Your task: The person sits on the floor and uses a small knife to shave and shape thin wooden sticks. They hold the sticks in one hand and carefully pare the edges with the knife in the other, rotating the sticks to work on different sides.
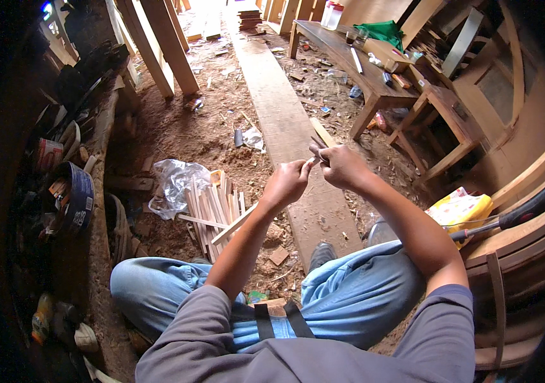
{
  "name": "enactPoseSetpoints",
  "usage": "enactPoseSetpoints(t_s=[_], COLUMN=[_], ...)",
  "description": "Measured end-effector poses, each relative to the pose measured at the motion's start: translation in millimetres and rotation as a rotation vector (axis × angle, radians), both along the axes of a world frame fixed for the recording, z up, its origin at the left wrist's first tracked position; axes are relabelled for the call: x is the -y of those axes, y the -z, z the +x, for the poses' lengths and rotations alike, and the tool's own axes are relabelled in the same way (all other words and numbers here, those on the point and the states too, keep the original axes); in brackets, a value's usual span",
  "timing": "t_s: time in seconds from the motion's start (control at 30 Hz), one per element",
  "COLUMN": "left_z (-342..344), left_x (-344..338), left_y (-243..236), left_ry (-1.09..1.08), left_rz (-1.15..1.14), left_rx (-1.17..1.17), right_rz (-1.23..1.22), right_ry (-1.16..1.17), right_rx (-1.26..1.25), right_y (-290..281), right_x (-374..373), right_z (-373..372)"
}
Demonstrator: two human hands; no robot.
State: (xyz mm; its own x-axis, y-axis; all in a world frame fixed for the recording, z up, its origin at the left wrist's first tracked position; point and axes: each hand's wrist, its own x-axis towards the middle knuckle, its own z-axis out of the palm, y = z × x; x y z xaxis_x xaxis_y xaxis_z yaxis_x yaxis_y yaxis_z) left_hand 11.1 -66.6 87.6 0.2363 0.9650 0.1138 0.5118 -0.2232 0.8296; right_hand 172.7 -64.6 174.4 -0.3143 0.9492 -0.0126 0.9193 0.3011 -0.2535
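Observation:
My two hands meet in front of me, above a long wooden plank. My right hand (342, 167) is closed around a dark tool (315, 144) whose two narrow prongs stick out past the fingers; its exact kind is unclear. My left hand (286, 183) is closed in a pinch, its fingertips almost touching the right hand; what it pinches is too small to make out. A pale wood strip (233, 225) runs up behind my left forearm, roughly in line with the left hand; whether I hold it is hidden.
The plank (269, 96) stretches away over the littered dirt floor. Left of it lie thin wood strips (211, 210) and a clear plastic bag (180, 185). A low wooden table (342, 60) stands far right. A yellow bag (461, 207) rests near my right knee; a blue-rimmed bucket (81, 198) sits left.

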Motion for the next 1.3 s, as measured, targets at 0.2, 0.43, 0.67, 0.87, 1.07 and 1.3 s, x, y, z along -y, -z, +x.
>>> enactPoseSetpoints(t_s=[0.2, 0.43, 0.67, 0.87, 1.07, 1.3], left_z=[1.2, 1.8, -0.7, -1.5, 0.6, -6.0], left_x=[2.0, 2.7, 2.0, 3.3, 4.1, 4.1], left_y=[-6.2, -5.7, -7.0, -9.4, -11.1, -21.6], left_ry=[0.0, -0.007, -0.002, -0.004, -0.035, -0.057], left_rz=[-0.074, 0.006, -0.004, -0.004, -0.027, 0.094], left_rx=[0.015, 0.038, 0.056, 0.009, 0.009, 0.072], right_rz=[0.042, 0.078, 0.005, 0.027, 0.03, 0.129], right_ry=[-0.026, -0.054, 0.002, -0.046, -0.004, -0.022], right_rx=[0.045, 0.003, -0.015, 0.049, 0.035, -0.064], right_y=[13.2, 15.5, -7.7, -8.8, -8.6, -5.3], right_x=[-8.5, -10.1, 2.3, 4.0, 1.4, -3.8], right_z=[7.8, 8.0, -2.2, -4.8, -2.7, 0.8])
